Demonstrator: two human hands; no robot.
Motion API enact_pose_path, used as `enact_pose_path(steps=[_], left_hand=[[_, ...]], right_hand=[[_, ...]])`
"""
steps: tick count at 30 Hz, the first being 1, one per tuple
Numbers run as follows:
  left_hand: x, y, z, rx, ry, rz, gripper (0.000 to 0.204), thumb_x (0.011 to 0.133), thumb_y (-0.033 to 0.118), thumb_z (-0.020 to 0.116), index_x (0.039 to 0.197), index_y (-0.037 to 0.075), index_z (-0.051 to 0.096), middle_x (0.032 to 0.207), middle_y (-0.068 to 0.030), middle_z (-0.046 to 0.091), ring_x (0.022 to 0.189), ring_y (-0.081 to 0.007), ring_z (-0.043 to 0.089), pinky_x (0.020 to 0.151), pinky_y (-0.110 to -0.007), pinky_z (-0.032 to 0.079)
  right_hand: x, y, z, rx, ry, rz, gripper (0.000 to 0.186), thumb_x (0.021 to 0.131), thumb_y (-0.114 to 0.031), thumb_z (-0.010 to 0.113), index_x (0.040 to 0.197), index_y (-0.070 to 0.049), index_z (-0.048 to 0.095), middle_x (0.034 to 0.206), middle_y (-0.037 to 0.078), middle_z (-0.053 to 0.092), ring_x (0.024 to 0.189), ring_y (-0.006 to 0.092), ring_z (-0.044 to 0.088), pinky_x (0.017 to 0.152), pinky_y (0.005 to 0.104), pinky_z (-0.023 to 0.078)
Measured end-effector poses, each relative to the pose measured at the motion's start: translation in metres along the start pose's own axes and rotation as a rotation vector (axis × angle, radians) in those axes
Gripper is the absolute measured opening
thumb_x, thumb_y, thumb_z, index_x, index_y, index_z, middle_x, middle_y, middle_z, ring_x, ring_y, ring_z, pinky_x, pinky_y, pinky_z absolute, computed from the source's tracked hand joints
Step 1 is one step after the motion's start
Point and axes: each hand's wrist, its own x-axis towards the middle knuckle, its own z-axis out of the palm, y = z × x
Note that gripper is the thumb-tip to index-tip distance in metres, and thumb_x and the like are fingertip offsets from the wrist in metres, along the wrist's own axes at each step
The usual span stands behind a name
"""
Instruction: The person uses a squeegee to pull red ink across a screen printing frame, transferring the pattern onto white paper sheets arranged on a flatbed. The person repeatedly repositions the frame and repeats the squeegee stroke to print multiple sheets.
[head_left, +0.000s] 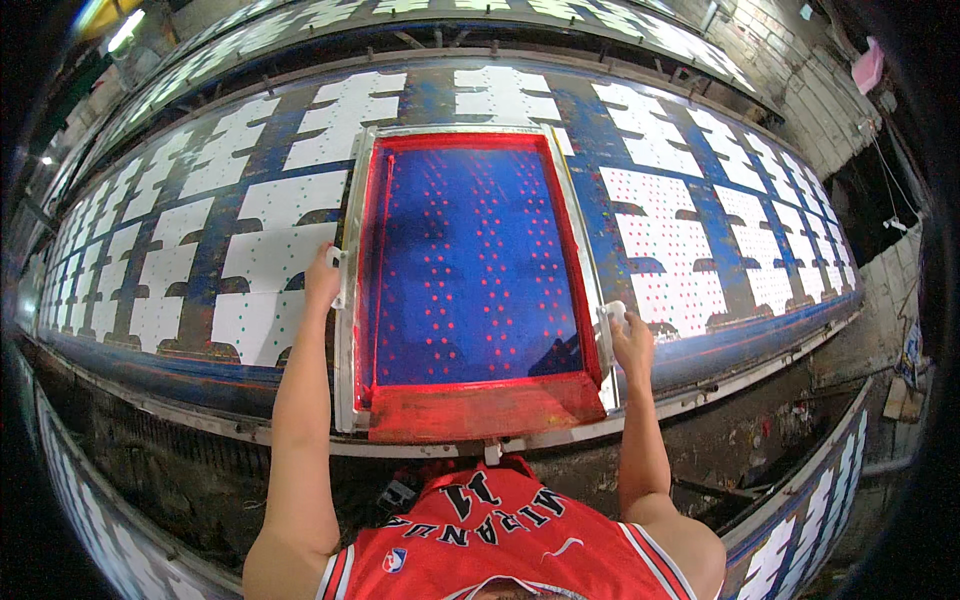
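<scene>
Head view looks straight down on a rectangular metal-framed printing screen with blue mesh and red ink borders [470, 265], lying flat on a long blue printing table [590, 215] covered with rows of white cut fabric pieces [290, 195]. The left hand [322, 280] is curled over the frame's left rail about halfway along, fingers wrapped around the metal. The right hand [630, 340] grips the right rail nearer the front corner, fingers closed over a pale fitting there. Both arms reach out at full stretch, 1 to each side. A thick band of red ink [480, 408] sits pooled along the near edge of the mesh. White pieces to the right already carry rows of small red and green dots [665, 255]; those to the left look mostly plain. To handle the frame well, I'd say both grips should lift evenly, so the mesh stays level and the ink does not run.
</scene>
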Motion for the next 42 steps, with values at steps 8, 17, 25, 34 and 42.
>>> enact_pose_path(steps=[8, 17, 25, 34, 42], left_hand=[[-0.005, 0.020, -0.009, -0.102, -0.056, -0.153, 0.061, 0.081, 0.002, 0.050, 0.141, 0.012, 0.059, 0.126, -0.0240, 0.068, 0.116, -0.0420, 0.065, 0.099, -0.046, 0.049], [0.002, 0.020, -0.053, -0.281, 0.091, -0.020, 0.054, 0.081, 0.003, 0.050, 0.132, 0.009, 0.067, 0.117, -0.0201, 0.072, 0.081, -0.0328, 0.074, 0.061, -0.041, 0.058], [0.031, -0.027, -0.182, -0.271, 0.129, 0.011, 0.056, 0.078, 0.002, 0.052, 0.131, 0.008, 0.067, 0.105, -0.0204, 0.075, 0.067, -0.0291, 0.072, 0.056, -0.040, 0.057], [0.139, -0.173, -0.342, -0.117, 0.356, 0.177, 0.059, 0.077, 0.004, 0.056, 0.135, 0.010, 0.066, 0.110, -0.0234, 0.073, 0.074, -0.0299, 0.073, 0.067, -0.041, 0.057], [0.182, -0.236, -0.431, -0.218, 0.380, 0.138, 0.058, 0.078, 0.004, 0.064, 0.136, 0.006, 0.064, 0.102, -0.0187, 0.074, 0.067, -0.0246, 0.069, 0.057, -0.037, 0.054]], right_hand=[[0.034, 0.067, 0.056, 0.200, -0.158, 0.113, 0.037, 0.096, -0.031, 0.067, 0.108, 0.004, 0.068, 0.086, 0.015, 0.072, 0.073, 0.0190, 0.070, 0.060, 0.0339, 0.053], [0.031, 0.015, 0.025, 0.444, -0.220, 0.226, 0.035, 0.095, -0.033, 0.070, 0.091, 0.001, 0.066, 0.075, 0.005, 0.063, 0.059, 0.0114, 0.057, 0.051, 0.0283, 0.045], [-0.035, -0.152, -0.012, 0.534, -0.200, 0.127, 0.028, 0.098, -0.029, 0.068, 0.092, -0.001, 0.068, 0.076, 0.002, 0.061, 0.062, 0.0085, 0.055, 0.054, 0.0266, 0.043], [-0.141, -0.335, 0.029, 0.708, -0.246, 0.001, 0.041, 0.097, -0.029, 0.068, 0.120, 0.005, 0.067, 0.087, 0.009, 0.069, 0.071, 0.0124, 0.063, 0.060, 0.0274, 0.049], [-0.204, -0.437, 0.086, 0.847, -0.311, -0.035, 0.032, 0.092, -0.019, 0.070, 0.115, 0.004, 0.068, 0.086, 0.006, 0.067, 0.075, 0.0131, 0.060, 0.067, 0.0283, 0.048]])
